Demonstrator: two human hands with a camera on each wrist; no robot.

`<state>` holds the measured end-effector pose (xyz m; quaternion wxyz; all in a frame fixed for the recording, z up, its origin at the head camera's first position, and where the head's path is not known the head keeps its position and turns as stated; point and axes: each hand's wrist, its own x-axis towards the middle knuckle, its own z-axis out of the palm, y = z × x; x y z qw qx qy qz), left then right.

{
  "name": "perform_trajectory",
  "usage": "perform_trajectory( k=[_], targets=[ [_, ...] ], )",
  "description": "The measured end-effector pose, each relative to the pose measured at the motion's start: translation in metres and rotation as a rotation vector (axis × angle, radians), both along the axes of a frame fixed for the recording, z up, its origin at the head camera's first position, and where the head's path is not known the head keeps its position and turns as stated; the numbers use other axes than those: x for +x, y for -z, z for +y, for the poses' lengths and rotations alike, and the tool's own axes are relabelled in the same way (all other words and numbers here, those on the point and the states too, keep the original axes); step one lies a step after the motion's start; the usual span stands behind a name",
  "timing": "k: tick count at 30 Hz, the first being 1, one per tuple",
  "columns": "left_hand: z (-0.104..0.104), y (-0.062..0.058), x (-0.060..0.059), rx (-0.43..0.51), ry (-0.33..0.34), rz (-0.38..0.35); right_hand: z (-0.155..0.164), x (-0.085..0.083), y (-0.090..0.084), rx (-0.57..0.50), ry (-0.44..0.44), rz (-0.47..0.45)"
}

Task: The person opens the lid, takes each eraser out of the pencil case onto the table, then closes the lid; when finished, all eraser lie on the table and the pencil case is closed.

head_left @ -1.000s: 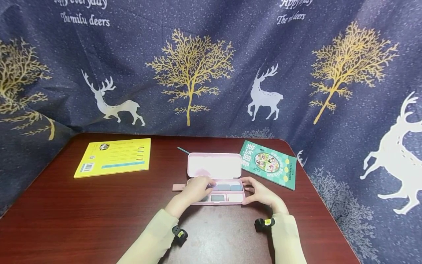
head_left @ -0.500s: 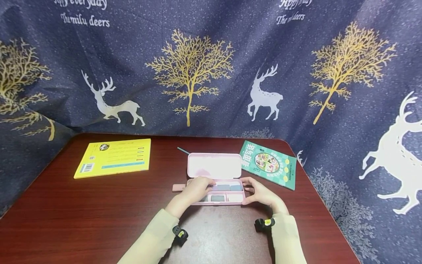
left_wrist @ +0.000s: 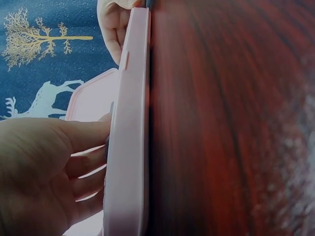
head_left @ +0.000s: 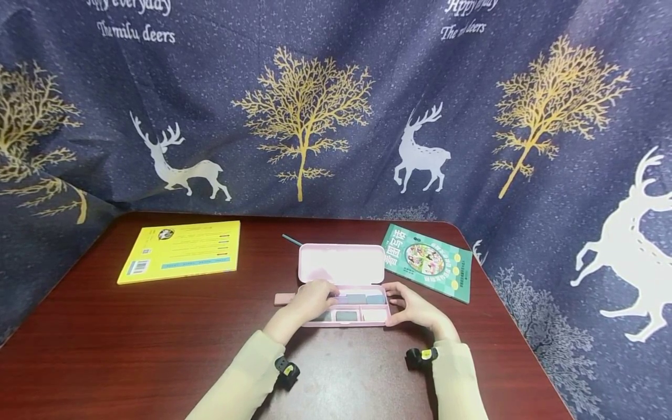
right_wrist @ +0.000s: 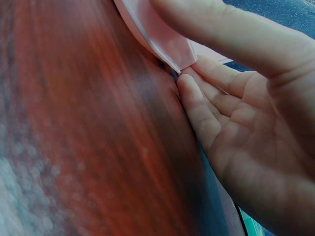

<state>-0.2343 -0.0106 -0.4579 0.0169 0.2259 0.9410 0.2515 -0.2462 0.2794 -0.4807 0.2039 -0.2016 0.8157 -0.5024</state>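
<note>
A pink pencil case (head_left: 341, 324) lies on the table with its lid (head_left: 341, 263) raised at the back. Grey-blue blocks (head_left: 357, 299) fill part of its rear compartment; a grey block (head_left: 346, 316) and a white block (head_left: 374, 315) sit in the front ones. My left hand (head_left: 313, 300) reaches over the left half, fingertips down inside the rear compartment; I cannot tell whether it pinches anything there. My right hand (head_left: 412, 303) grips the right end, thumb at the front corner and fingers round the back, as the right wrist view (right_wrist: 246, 123) also shows.
A flat pinkish-brown piece (head_left: 283, 299) juts out left of the case, partly behind the left hand. Behind the lid lies a thin green stick (head_left: 291, 239). A yellow book (head_left: 184, 251) is at the back left, a green book (head_left: 427, 262) at the back right.
The left hand's fingertips have shifted slightly leftward within the rear compartment. The right hand and the case stay in place.
</note>
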Motion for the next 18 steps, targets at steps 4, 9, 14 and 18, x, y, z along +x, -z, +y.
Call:
perform_trajectory(
  k=[4, 9, 14, 18],
  targets=[
    [-0.0030, -0.0003, -0.0004, 0.009, 0.000, -0.027, -0.0004, 0.0004, 0.0003, 0.002, 0.002, 0.001],
    [-0.0056, -0.0013, -0.0003, 0.023, 0.015, -0.049, -0.0006, 0.0003, 0.0006, -0.004, 0.001, 0.002],
    [-0.0061, -0.0006, -0.0013, 0.034, 0.030, -0.045, -0.0002, -0.0002, 0.0008, -0.007, -0.005, 0.005],
    [-0.0062, 0.0005, -0.0019, 0.051, 0.034, -0.036, 0.0005, -0.0002, 0.0005, 0.013, 0.005, 0.007]
  ],
)
